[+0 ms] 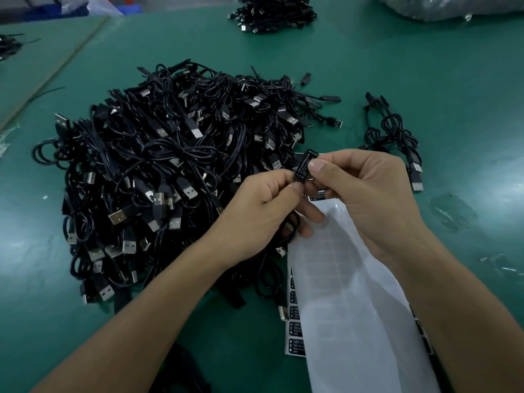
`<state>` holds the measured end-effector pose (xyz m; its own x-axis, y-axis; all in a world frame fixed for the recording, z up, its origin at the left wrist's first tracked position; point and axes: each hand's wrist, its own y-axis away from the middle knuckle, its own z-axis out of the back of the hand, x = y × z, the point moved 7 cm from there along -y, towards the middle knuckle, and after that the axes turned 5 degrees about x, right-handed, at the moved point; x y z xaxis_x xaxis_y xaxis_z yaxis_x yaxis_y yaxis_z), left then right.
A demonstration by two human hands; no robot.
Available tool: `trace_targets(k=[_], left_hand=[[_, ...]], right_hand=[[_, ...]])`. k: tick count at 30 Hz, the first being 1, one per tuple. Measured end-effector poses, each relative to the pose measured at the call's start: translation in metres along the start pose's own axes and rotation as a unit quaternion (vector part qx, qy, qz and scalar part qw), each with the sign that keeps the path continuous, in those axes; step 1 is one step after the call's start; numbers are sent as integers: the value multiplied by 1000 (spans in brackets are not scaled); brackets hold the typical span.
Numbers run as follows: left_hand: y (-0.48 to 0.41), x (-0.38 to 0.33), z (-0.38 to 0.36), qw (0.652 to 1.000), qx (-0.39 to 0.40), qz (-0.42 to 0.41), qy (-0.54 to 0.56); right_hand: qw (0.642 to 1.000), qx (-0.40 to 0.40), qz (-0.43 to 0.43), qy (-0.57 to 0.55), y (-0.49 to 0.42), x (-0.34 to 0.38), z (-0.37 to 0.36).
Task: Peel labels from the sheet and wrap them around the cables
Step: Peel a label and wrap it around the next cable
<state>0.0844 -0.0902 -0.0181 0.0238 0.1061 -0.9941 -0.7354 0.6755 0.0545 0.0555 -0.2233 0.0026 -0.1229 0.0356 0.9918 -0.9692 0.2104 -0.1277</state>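
Observation:
Both hands meet above the table's middle. My left hand (pixel 266 205) pinches the lower end of a small black cable controller (pixel 303 165), and the cable's black loop hangs under its palm. My right hand (pixel 365 194) pinches the same piece from the right, its thumb pressing on a black label printed "LED CONTROLLER". A white label sheet (pixel 351 307), mostly peeled, lies under my right forearm. Black labels (pixel 296 330) remain along its left edge. A big heap of black USB cables (pixel 170 171) lies to the left.
A small bunch of black cables (pixel 397 137) lies to the right of my hands. Another cable pile (pixel 272 12) sits at the far edge. Clear plastic bags (pixel 467 7) fill the top right corner. The green mat (pixel 425 66) covers the table.

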Motion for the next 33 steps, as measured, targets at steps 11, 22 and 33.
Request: trace_targets(k=[11, 22, 33], left_hand=[[0, 1, -1, 1000, 5, 3, -20], [-1, 2, -1, 1000, 8, -2, -29], [-2, 1, 0, 999, 6, -4, -36]], right_hand=[[999, 15, 6, 39, 0, 4, 0], [998, 12, 19, 66, 0, 4, -1], [997, 11, 29, 69, 0, 5, -2]])
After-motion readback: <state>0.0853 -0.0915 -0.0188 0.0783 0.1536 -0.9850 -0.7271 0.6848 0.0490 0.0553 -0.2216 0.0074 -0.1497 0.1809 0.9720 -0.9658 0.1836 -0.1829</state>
